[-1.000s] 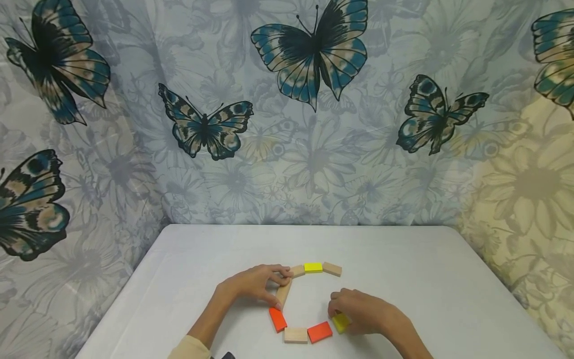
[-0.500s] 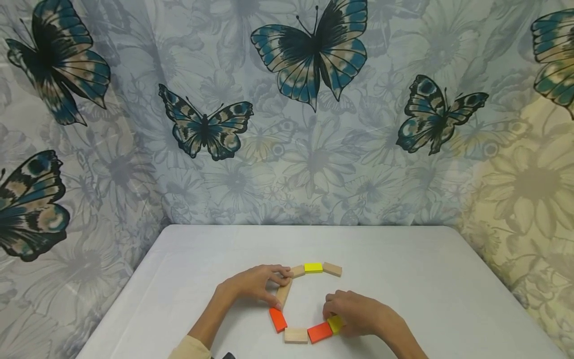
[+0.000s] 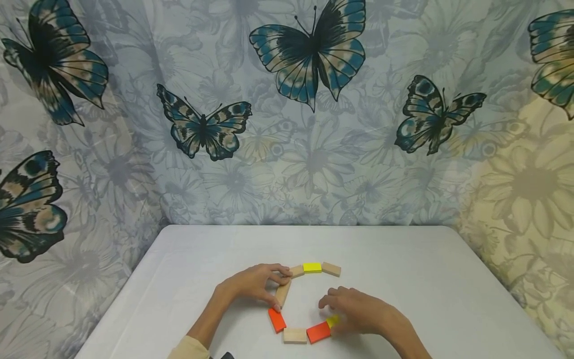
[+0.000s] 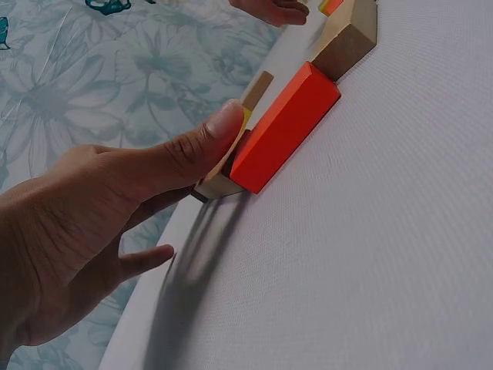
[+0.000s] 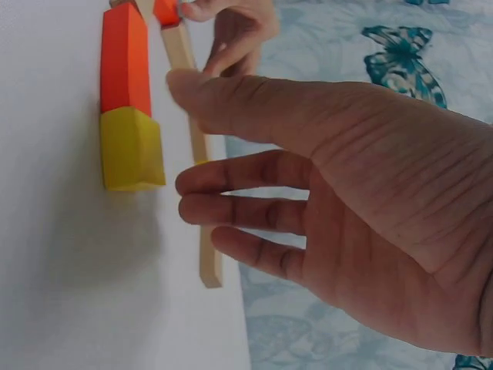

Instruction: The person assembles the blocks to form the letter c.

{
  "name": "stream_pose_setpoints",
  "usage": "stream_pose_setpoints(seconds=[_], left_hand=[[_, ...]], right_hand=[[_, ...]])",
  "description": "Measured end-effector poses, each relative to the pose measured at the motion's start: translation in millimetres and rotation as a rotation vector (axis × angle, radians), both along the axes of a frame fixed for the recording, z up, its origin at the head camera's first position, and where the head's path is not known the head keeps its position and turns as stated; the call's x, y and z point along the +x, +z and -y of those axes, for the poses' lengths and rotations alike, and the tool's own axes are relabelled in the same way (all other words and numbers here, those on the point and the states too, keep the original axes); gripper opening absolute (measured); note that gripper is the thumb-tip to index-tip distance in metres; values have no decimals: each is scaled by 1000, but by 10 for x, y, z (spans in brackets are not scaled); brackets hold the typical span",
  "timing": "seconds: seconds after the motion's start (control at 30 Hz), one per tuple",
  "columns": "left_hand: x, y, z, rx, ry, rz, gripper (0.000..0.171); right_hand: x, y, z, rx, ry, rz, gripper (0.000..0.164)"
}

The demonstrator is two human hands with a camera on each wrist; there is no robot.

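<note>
An open ring of wooden blocks lies on the white table. On its left side my left hand (image 3: 257, 283) spans a plain wooden block (image 3: 283, 293), thumb at the near end and fingers at the far end. An orange block (image 4: 286, 127) adjoins it by the thumb. Along the near side follow a plain block (image 3: 295, 336), another orange block (image 5: 125, 58) and a yellow block (image 5: 131, 150), end to end. My right hand (image 3: 365, 311) hovers beside that yellow block, its fingers extended and apart from it in the right wrist view.
The far arc holds a plain block (image 3: 297, 271), a yellow block (image 3: 312, 268) and a further plain block (image 3: 331, 269). A butterfly-print cloth (image 3: 314, 174) hangs behind the table (image 3: 202, 244). A small dark object (image 3: 227, 355) shows at the bottom edge.
My right hand has moved left with the yellow block, set it against the orange block's end and let go. The left hand has stayed in place.
</note>
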State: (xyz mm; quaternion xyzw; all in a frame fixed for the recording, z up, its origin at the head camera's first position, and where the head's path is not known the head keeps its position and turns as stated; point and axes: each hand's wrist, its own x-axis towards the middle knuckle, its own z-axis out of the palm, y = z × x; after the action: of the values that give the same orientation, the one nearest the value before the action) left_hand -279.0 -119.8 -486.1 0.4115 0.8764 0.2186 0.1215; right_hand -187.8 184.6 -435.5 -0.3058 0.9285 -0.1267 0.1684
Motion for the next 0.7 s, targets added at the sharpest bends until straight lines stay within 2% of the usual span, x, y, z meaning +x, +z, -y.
stream_pose_setpoints(seconds=[0.37,0.57,0.7], left_hand=[[-12,23,-28,24,-17,-45,64],[7,24,-59,23,-20,-26,61],[17,21,-73,31,-27,-43,60]], right_hand=[[-11,144,-90,-79,-23,-20,37],[-11,149,-126,-81,-5,-38,37],[-19,133,-140,-82,-7,-42,35]])
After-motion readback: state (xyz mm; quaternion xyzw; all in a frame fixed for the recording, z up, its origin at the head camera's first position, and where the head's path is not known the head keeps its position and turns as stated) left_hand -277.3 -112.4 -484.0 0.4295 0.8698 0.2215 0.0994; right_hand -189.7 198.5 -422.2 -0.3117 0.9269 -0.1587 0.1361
